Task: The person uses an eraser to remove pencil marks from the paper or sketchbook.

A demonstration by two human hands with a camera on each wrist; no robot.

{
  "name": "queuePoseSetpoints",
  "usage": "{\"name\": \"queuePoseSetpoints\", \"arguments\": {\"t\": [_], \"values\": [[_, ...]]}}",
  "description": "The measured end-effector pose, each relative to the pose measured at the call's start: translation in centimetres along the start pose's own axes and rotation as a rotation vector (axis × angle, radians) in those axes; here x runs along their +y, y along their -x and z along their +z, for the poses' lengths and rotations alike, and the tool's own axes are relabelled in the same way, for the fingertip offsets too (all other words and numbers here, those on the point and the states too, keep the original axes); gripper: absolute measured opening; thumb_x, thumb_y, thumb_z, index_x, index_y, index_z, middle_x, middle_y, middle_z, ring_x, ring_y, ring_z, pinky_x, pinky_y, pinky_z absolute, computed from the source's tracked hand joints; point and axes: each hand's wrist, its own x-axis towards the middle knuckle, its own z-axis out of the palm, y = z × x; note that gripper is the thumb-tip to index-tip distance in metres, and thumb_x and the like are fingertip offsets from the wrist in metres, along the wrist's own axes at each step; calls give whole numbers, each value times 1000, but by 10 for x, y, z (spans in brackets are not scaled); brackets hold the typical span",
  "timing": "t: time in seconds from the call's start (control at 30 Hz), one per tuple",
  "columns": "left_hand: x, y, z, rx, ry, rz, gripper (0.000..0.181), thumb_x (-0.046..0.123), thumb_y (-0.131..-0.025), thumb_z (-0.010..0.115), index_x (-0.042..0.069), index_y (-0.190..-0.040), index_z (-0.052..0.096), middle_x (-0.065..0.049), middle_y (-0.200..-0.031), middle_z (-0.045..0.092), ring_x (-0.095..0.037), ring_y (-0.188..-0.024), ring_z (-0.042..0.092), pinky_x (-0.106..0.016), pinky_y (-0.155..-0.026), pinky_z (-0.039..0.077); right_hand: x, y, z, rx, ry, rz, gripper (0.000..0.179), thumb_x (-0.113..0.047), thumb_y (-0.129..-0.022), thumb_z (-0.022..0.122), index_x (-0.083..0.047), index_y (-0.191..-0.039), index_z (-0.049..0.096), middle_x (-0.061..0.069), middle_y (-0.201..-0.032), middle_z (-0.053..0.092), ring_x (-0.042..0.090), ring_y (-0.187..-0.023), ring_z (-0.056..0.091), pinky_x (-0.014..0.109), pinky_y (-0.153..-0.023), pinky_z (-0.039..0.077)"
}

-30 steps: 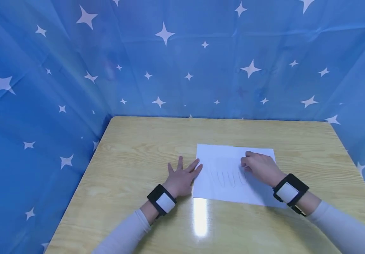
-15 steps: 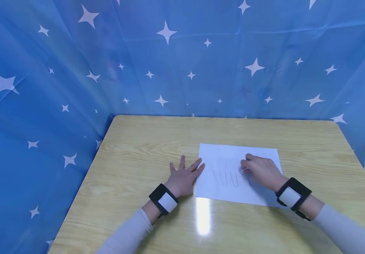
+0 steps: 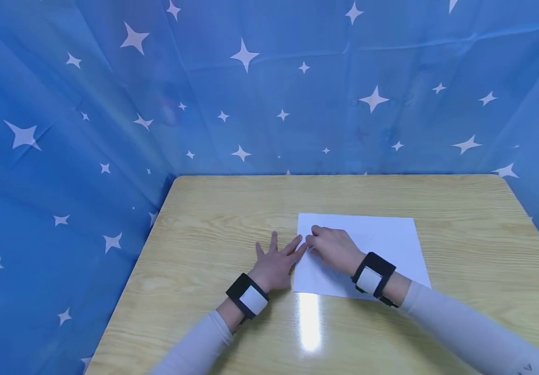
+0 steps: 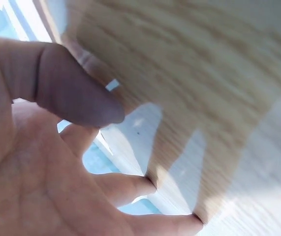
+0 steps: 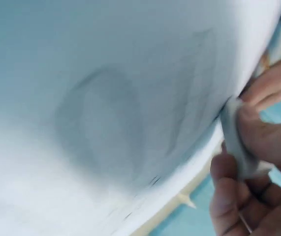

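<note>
A white sheet of paper [image 3: 389, 242] lies on the wooden table. My left hand [image 3: 273, 266] is spread flat, with fingertips at the sheet's left edge; in the left wrist view its thumb [image 4: 78, 88] stands apart from the fingers. Over the left part of the sheet, my right hand [image 3: 335, 250] pinches a small whitish eraser [image 5: 239, 142] between thumb and fingers. The eraser's lower edge meets the paper in the right wrist view. Faint, smudged pencil lines [image 5: 192, 93] and a few dark crumbs [image 5: 155, 181] show there. From the head view, the right hand and wrist hide most of the lines.
The wooden table [image 3: 232, 203] extends around the sheet on all sides. A blue curtain [image 3: 269, 94] with white stars hangs behind it and along the left. Both wrists wear black straps, the left strap [image 3: 247, 296] close to the tabletop.
My right hand has moved left across the sheet, from its right half to near my left fingertips, still holding the eraser. The left hand keeps its place at the paper's edge.
</note>
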Motion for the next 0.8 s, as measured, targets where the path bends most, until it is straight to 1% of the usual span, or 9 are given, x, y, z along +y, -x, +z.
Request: {"name": "queuePoseSetpoints", "arguments": {"t": [0.07, 0.1, 0.23, 0.33, 0.4, 0.5, 0.63, 0.73, 0.8], "values": [[3, -2, 2, 1, 11, 7, 82, 18, -83, 61, 31, -154, 22, 9, -162, 12, -53, -136, 11, -81, -93, 28, 11, 14, 2, 18, 36, -4, 8, -18, -82, 74, -14, -90, 74, -1, -75, 56, 8, -59, 47, 28, -51, 47], [4, -2, 1, 3, 17, 8, 81, 17, -83, 61, 30, -153, 23, 9, -162, 13, -53, -136, 11, -81, -93, 28, 19, 24, 0, 23, 48, 10, 8, -17, -81, 75, -14, -88, 73, -1, -74, 55, 8, -58, 46, 28, -50, 46], [4, -1, -2, -14, 39, -7, 84, 12, -82, 61, 30, -154, 22, 10, -162, 11, -52, -137, 8, -81, -95, 25, 53, 70, -10, 11, 56, 123, 11, -12, -75, 80, -16, -81, 72, -3, -70, 55, 8, -56, 45, 28, -48, 44], [2, 0, -3, -26, 48, -11, 83, 16, -83, 61, 29, -154, 21, 9, -162, 9, -53, -136, 7, -82, -95, 24, 68, 91, -14, -11, 30, 170, 13, -9, -74, 80, -15, -83, 72, -1, -72, 57, 8, -58, 48, 27, -48, 44], [1, 0, -2, -25, 59, -4, 80, 19, -84, 60, 28, -154, 21, 8, -162, 9, -55, -136, 7, -83, -94, 24, 71, 95, -14, -19, 19, 168, 14, -8, -75, 79, -14, -86, 73, 0, -73, 58, 9, -59, 50, 27, -49, 45], [-1, 0, -3, -12, 86, 3, 74, 26, -89, 57, 27, -154, 22, 5, -162, 10, -56, -134, 8, -83, -93, 24, 71, 94, -12, -5, 12, 171, 14, -8, -76, 78, -14, -87, 73, 0, -74, 58, 10, -60, 50, 27, -52, 47], [-1, 2, -1, 52, 142, 4, 68, 37, -93, 52, 25, -154, 24, 2, -162, 12, -57, -133, 15, -83, -92, 26, 70, 94, -9, 8, -5, 198, 15, -7, -74, 79, -15, -86, 74, -1, -74, 59, 9, -61, 50, 28, -53, 49], [2, 7, 3, 58, 139, 28, 63, 32, -94, 48, 23, -153, 26, 3, -162, 15, -55, -133, 17, -81, -93, 28, 70, 94, -9, 2, -25, 194, 15, -6, -74, 79, -15, -85, 73, -2, -74, 60, 8, -62, 51, 29, -54, 50], [5, 10, 5, 41, 116, 44, 63, 33, -93, 46, 23, -153, 27, 5, -161, 16, -53, -135, 14, -80, -95, 27, 71, 92, -12, -6, -39, 189, 15, -6, -75, 78, -16, -83, 72, -3, -74, 60, 8, -62, 51, 31, -54, 50]]}}
